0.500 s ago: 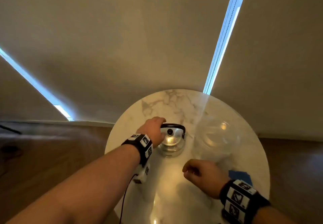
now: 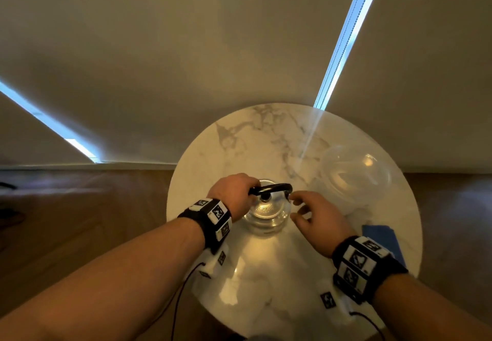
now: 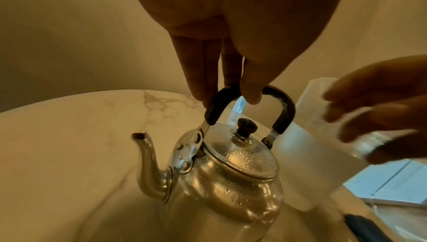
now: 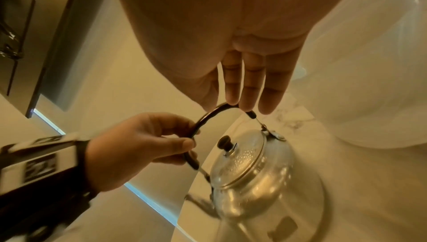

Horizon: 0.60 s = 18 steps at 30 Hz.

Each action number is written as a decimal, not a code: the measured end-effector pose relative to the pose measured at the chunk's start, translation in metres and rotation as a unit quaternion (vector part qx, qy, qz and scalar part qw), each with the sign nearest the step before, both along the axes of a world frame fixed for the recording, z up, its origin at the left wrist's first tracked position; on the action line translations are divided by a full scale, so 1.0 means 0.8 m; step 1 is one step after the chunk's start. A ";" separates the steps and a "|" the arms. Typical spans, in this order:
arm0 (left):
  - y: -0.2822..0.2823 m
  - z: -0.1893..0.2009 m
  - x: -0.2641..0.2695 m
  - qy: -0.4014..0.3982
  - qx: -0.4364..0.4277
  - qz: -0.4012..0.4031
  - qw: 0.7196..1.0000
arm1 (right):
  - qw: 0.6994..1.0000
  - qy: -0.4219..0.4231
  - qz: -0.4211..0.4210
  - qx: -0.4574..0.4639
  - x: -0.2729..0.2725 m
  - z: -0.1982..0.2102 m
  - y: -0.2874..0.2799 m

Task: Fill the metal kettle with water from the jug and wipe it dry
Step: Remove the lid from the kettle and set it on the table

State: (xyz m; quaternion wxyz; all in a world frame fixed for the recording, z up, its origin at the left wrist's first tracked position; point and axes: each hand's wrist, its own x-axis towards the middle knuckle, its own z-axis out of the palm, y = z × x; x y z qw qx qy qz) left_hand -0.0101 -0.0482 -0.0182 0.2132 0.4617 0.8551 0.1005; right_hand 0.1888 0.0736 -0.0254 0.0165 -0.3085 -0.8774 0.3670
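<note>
1. The round marble surface (image 2: 239,138) carries everything in view.
2. A clear plastic jug (image 2: 355,178) stands at the surface's right side, well apart from the left hand and just right of the kettle.
3. The metal kettle (image 2: 266,211) sits upright near the middle of the surface, lid on, droplets on the lid, spout (image 3: 144,156) pointing left.
4. A blue cloth (image 2: 383,237) lies at the right edge, beside the right wrist.
5. The left hand (image 2: 234,191) pinches the left end of the kettle's black handle (image 3: 251,105), thumb and fingers curled round it.
6. The right hand (image 2: 316,218) hovers by the handle's right end, fingers loosely spread, holding nothing; whether the fingertips touch it is unclear.
</note>
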 end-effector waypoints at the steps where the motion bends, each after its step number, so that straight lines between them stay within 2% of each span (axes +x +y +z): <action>1: -0.013 0.000 0.008 -0.004 0.001 0.001 1.000 | 1.000 0.010 -0.007 -0.001 -0.003 -0.004 -0.003; 6: -0.069 -0.013 0.046 -0.036 0.022 0.013 0.999 | 0.999 0.041 -0.010 -0.025 -0.010 -0.025 -0.028; 13: -0.097 -0.043 0.058 -0.081 0.047 0.052 0.994 | 0.999 0.053 -0.003 0.009 -0.030 -0.037 -0.034; 18: -0.098 -0.057 0.042 -0.135 0.083 0.123 0.980 | 0.999 0.006 0.033 0.028 -0.067 -0.042 -0.028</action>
